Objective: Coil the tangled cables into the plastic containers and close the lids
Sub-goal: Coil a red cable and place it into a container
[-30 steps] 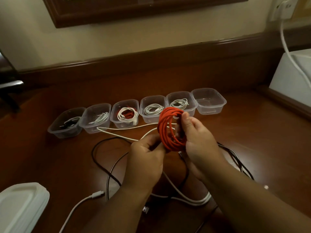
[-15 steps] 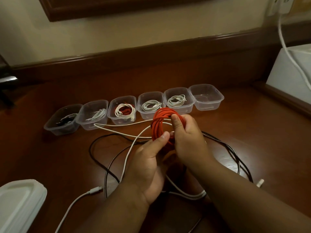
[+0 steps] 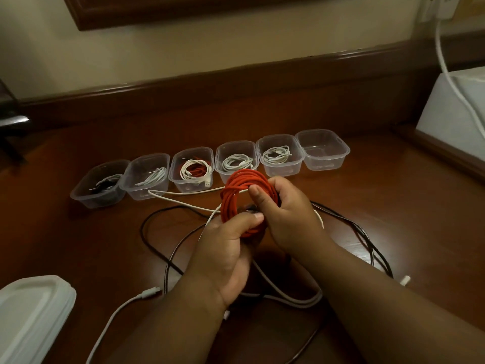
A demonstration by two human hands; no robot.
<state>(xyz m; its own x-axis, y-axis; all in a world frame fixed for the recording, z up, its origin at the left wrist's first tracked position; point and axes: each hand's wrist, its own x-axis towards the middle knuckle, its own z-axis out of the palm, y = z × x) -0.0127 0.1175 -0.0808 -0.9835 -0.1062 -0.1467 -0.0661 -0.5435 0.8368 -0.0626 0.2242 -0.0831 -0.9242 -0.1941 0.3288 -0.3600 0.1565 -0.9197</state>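
Observation:
Both hands hold a coiled red cable (image 3: 231,198) above the wooden table (image 3: 393,206). My left hand (image 3: 225,248) grips the coil's lower edge, thumb pressed across it. My right hand (image 3: 283,211) grips its right side, thumb laid over the loops. Behind it runs a row of several clear plastic containers without lids. The rightmost container (image 3: 324,151) holds nothing; the others each hold a coiled cable, such as the white one (image 3: 277,155). Loose white cables (image 3: 183,203) and black cables (image 3: 367,232) lie tangled on the table under my hands.
A stack of white lids (image 3: 29,316) sits at the front left corner. A white box (image 3: 456,122) stands at the right, with a white cord (image 3: 446,64) running up to a wall plug. A raised wooden ledge borders the table at the back.
The red coil has sunk a little toward the table. My left hand has turned palm-up and its thumb now presses across the coil's lower edge. My right hand keeps its hold.

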